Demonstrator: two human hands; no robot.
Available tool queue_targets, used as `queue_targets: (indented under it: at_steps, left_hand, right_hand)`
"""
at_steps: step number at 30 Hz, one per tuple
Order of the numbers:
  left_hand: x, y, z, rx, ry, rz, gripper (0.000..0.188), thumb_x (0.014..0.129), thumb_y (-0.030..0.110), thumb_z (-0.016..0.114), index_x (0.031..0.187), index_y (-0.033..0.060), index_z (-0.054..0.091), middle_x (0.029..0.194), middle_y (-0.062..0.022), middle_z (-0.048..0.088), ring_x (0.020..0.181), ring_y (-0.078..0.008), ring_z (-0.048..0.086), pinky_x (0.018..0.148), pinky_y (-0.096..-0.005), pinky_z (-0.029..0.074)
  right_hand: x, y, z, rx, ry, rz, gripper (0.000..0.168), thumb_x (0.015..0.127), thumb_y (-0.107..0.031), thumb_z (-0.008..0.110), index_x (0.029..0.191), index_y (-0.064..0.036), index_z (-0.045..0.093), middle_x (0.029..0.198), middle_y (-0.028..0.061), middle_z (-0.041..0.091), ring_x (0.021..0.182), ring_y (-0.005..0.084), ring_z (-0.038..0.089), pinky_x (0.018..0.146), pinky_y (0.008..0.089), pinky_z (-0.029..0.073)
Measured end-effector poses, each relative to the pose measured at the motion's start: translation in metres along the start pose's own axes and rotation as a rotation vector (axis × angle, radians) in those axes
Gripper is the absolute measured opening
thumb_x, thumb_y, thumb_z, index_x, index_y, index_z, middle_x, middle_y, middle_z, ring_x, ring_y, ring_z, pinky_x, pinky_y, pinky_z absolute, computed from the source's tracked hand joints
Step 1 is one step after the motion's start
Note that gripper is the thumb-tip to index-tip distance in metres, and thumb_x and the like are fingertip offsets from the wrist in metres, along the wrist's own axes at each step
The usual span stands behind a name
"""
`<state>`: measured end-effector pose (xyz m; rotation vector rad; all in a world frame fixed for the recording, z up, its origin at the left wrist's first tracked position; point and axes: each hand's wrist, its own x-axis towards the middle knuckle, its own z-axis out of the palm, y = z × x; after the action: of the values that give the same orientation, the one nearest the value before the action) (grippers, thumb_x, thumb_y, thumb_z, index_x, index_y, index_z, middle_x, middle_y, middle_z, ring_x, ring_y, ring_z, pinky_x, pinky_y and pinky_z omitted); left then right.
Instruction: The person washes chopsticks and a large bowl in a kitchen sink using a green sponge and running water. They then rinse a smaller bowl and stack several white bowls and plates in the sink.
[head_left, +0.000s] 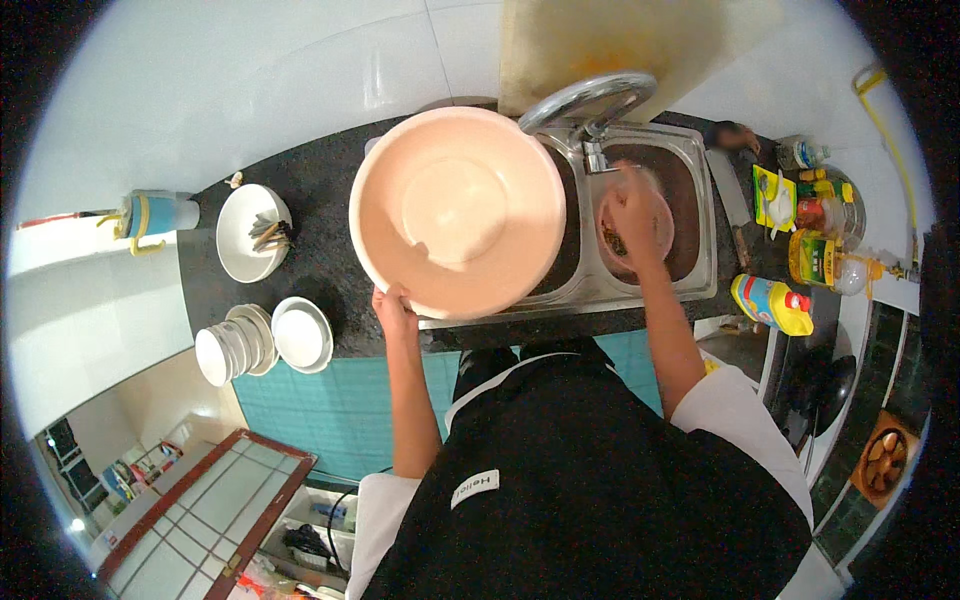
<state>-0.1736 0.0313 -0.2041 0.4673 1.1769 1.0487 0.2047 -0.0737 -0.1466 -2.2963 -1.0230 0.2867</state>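
Observation:
My left hand (397, 309) grips the near left rim of a large peach-coloured plastic basin (457, 210), which is tilted towards me over the left bowl of a stainless steel double sink (709, 262). The inside of the basin looks empty. Over the right sink bowl, my right hand (631, 210) is blurred, above a pinkish round strainer or bowl (660, 225) with dark bits in it; whether its fingers hold anything cannot be made out. The chrome faucet (592, 154) arches above both sink bowls, its spout end just beside my right hand.
Left on the dark counter stand a white bowl with utensils (240, 251), stacked bowls (259, 337) and a white dish (301, 335). To the right lie a cleaver (727, 187), a yellow detergent bottle (772, 304) and an oil bottle (825, 260).

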Motion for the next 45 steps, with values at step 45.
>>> queue_targets:
  at_steps: [45]
  left_hand:
    - [-0.051,0.091,0.059,0.493,0.076,0.53,0.007,0.064,-0.007,0.049,0.068,-0.0029,0.053,0.062,-0.0004,0.052,0.055,-0.007,0.045,0.048,-0.0208,0.035]
  right_hand:
    - [0.013,0.024,-0.022,-0.247,-0.203,-0.084,0.03,0.087,-0.025,0.042,0.111,-0.01,0.052,0.1,0.0167,0.058,0.085,0.0339,0.057,0.071,0.0424,0.045]
